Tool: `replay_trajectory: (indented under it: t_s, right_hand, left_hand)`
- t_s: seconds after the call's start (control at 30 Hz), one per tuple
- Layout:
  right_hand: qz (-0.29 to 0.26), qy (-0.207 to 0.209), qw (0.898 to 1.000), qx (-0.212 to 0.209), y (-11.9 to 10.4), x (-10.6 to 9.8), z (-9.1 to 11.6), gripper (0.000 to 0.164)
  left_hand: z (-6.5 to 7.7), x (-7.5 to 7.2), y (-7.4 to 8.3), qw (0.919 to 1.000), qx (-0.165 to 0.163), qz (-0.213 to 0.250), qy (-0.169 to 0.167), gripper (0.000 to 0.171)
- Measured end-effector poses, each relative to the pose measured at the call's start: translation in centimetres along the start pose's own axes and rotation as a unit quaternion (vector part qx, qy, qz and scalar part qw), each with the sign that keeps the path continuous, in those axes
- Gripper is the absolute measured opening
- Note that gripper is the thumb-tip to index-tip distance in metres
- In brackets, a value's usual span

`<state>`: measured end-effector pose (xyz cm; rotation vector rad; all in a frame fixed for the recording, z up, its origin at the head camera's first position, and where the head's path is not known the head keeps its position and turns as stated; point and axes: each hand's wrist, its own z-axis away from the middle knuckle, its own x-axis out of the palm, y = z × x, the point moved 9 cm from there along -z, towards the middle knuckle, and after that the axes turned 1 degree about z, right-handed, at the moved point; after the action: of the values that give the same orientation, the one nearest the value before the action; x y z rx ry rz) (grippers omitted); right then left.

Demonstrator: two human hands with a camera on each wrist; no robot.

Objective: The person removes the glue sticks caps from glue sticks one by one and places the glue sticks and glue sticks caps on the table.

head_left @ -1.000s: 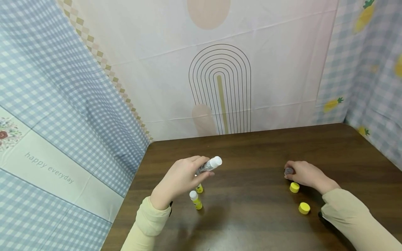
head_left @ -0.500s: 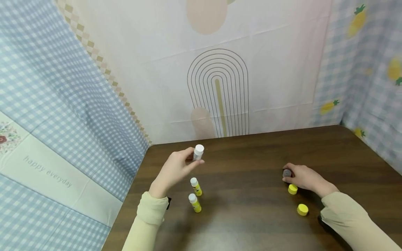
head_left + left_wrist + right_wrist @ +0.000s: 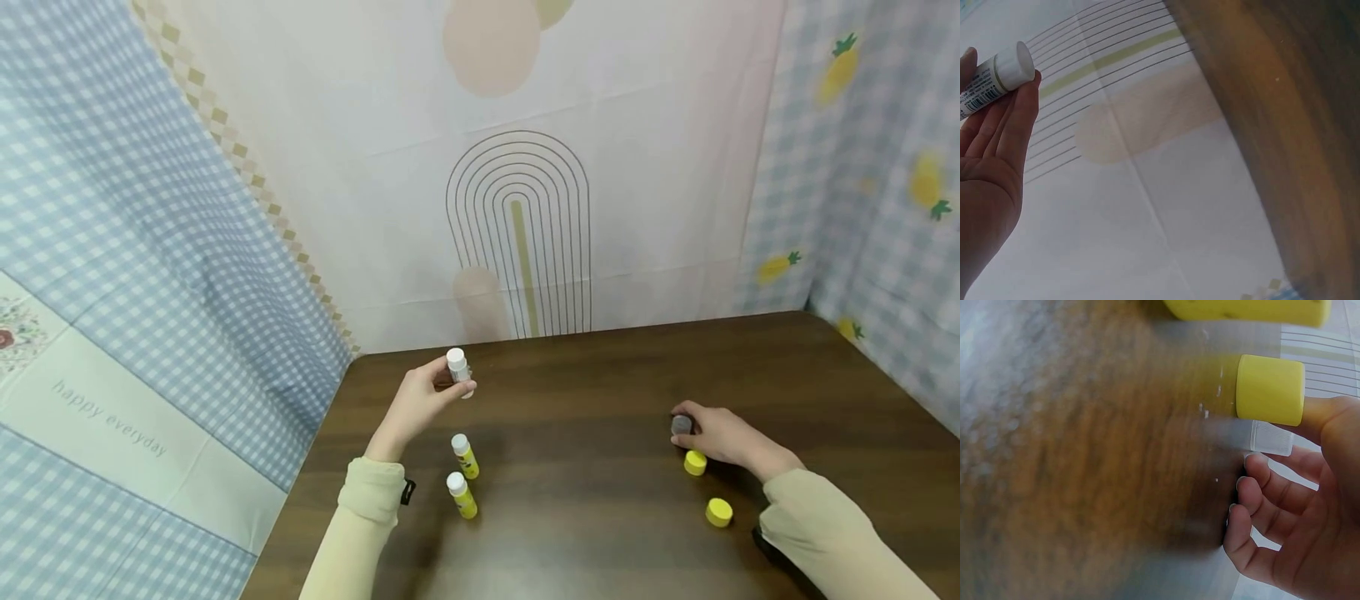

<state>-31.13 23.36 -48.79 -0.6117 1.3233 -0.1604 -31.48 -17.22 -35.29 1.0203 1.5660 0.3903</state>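
Observation:
My left hand (image 3: 415, 407) holds a white glue stick (image 3: 459, 367) between thumb and fingers, raised above the far left part of the table. The stick leans slightly, its white end up. Small print and a barcode show on its label in the left wrist view. At the right, my right hand (image 3: 726, 435) rests on the table and pinches a small clear, ridged cap (image 3: 1272, 437). Close to that hand stands a yellow cap (image 3: 695, 463), with a second yellow cap (image 3: 718, 512) nearer the front. Two yellow glue sticks with white tops, a farther one (image 3: 465, 456) and a nearer one (image 3: 462, 495), stand below my left hand.
The brown wooden table (image 3: 585, 467) has its far edge against a pale printed cloth (image 3: 660, 208). Blue checked curtains hang at the left (image 3: 187, 275) and right. A dark band shows at each cuff.
My left hand has drawn the white glue stick leftward and turned it from pointing right to nearly upright. The right hand keeps its place at the clear cap. The head view has tilted slightly up.

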Motion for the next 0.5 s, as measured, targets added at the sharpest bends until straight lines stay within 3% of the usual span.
replay_trajectory:
  t_s: [0.23,0.5]
  right_hand:
    - [-0.002,0.012,1.000,-0.004,0.2,0.4,0.2,0.053]
    - [-0.006,0.017,1.000,-0.004,0.2,0.2,0.2,0.053]
  left_hand:
    - [-0.8,1.6,-2.8,0.9992,-0.030,0.008,-0.024,0.024]
    - [-1.4,4.0,-5.9,0.9946,-0.048,0.004,-0.091,0.029]
